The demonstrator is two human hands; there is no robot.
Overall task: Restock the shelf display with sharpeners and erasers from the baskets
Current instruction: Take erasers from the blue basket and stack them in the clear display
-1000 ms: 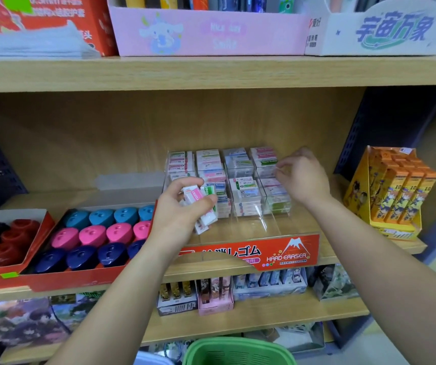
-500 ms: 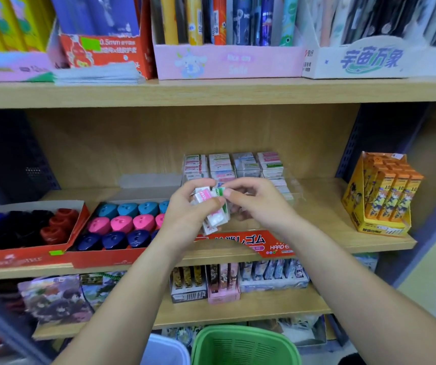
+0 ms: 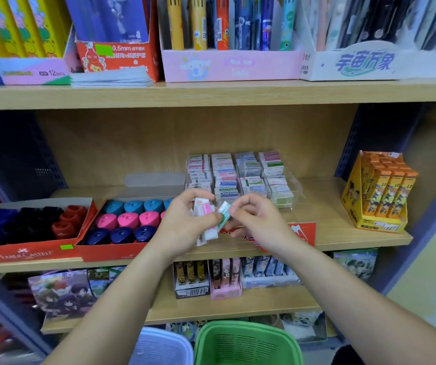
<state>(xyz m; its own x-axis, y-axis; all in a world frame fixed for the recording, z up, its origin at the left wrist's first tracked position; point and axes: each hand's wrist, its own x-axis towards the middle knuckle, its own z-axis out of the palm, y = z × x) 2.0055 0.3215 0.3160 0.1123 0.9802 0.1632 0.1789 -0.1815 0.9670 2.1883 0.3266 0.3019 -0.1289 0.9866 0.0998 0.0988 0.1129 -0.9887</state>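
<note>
Restocking judged well advanced, a handful left

On the middle shelf, the sharpener trays appear full and the clear eraser display is largely filled, its front partly hidden; a green basket is seen below. A bundle of erasers is gripped in the curled left hand, just before the display, while a green-sleeved eraser is pinched by the right hand, not yet placed.

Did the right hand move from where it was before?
Yes. The right hand came back from the clear eraser case toward the left hand, now pinching the green eraser.
</note>
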